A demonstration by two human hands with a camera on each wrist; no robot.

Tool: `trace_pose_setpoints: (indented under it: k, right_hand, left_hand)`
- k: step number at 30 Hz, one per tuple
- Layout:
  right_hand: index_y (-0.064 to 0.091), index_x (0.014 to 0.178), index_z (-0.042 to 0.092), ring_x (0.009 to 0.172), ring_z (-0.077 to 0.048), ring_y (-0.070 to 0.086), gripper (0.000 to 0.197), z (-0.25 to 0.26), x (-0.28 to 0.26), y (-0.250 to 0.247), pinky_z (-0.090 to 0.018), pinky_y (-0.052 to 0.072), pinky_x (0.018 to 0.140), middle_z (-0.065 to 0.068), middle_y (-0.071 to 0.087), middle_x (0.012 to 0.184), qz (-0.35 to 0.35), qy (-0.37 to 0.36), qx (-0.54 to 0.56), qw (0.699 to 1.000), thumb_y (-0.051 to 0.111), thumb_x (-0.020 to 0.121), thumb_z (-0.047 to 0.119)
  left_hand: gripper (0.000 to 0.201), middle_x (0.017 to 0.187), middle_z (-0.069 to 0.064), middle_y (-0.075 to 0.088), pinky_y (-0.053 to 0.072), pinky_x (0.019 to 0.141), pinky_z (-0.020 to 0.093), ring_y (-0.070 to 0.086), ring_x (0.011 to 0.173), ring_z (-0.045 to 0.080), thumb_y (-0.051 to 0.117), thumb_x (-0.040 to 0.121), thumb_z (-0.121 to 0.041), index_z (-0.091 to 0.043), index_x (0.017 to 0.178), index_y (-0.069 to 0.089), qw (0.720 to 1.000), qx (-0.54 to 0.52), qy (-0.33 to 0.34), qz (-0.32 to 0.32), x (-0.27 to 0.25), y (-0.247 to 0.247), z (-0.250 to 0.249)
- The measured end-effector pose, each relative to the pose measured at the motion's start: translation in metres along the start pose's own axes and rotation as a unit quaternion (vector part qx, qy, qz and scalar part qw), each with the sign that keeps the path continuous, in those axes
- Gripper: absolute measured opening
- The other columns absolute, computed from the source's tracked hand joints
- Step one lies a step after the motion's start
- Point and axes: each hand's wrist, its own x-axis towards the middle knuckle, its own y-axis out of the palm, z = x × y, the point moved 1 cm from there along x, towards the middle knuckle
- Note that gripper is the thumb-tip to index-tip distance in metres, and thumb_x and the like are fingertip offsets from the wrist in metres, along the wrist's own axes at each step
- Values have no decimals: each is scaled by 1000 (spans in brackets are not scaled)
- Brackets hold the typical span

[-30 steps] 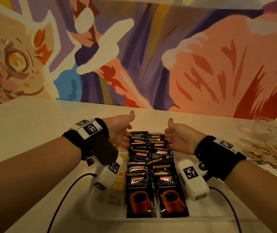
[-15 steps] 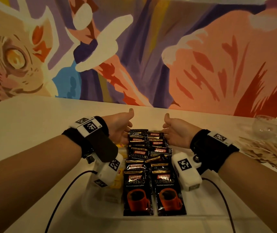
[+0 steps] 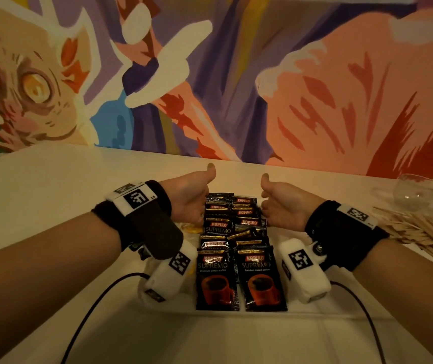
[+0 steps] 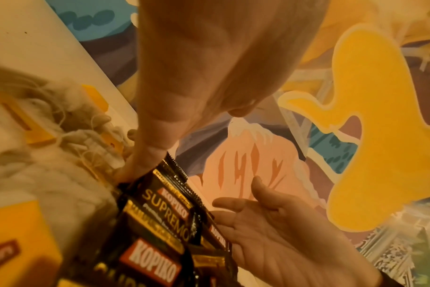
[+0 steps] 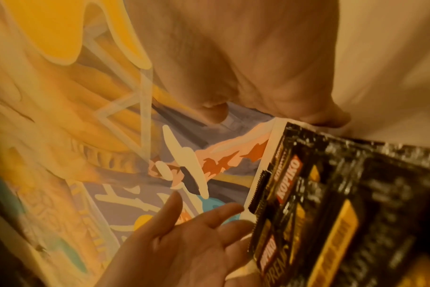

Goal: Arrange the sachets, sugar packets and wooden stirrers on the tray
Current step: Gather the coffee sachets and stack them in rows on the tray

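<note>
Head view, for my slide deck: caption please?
Both hands, left hand and right hand, flank two rows of coffee sachets on the tray.

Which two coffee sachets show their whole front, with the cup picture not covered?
The two nearest the person: the left one and the right one. Every sachet behind them is partly overlapped.

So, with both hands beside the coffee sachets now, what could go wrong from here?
1. The left hand and right hand flank the overlapping coffee sachets; squeezing inward could buckle the rows.
2. The tea bags lie loose beside the left hand, which might snag their strings.
3. The wooden stirrers are still piled off the tray, near a glass cup that a reach could knock.
</note>
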Motion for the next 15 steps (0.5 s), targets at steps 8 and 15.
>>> trace_pose_setpoints:
  k: [8, 15]
  right_hand:
    - [36, 126, 3, 90, -22, 59, 53, -9, -8, -5, -34, 46, 76, -12, 57, 98, 1, 2, -25, 1000, 29, 99, 49]
    - [27, 127, 24, 72, -15, 43, 43, -6, -31, 0, -29, 40, 59, -5, 43, 92, -18, 6, -56, 998, 30, 96, 54]
  left_hand:
    - [66, 96, 15, 60, 32, 105, 51, 51, 109, 33, 15, 97, -58, -3, 116, 45, 1000, -6, -5, 26, -13, 6, 4]
    - [76, 141, 12, 42, 23, 111, 49, 36, 133, 29, 11, 96, -60, -7, 149, 12, 999, 30, 11, 4, -23, 5, 5]
